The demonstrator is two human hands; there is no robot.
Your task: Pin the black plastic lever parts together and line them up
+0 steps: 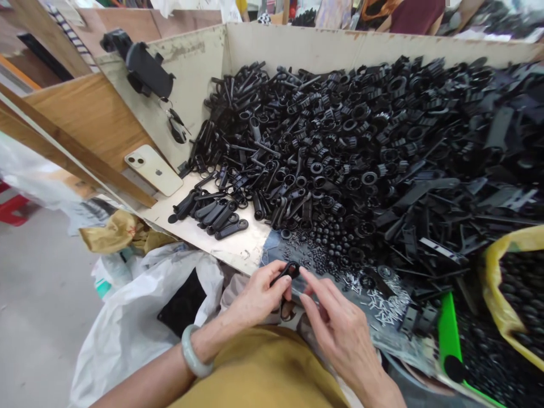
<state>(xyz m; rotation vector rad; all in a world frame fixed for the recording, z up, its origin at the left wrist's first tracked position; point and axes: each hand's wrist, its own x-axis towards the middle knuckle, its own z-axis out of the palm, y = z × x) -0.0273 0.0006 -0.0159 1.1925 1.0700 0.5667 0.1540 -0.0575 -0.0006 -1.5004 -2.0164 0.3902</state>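
Note:
My left hand [272,286] is closed around a black plastic arm with a ring-shaped end [291,267], pinched between thumb and fingers above my lap. Close to the ring, on its right side, is my right hand [335,317]. Its index finger and thumb are apart, with nothing visible between them; the index fingertip is at or very near the ring's edge. Beyond my hands lie small black balls [335,241] and tiny dark pieces. Silver screws [389,303] are scattered to the right. Several similar black arms [232,228] lie on the pale board ahead on the left.
A large heap of black plastic parts [323,136] fills the walled bin. At left, a phone [153,170] leans on the side wall, below a black holder [148,71] and keys [176,126]. A yellow-rimmed sack [495,283] and green panel [449,334] stand right; a white sack [123,323] left.

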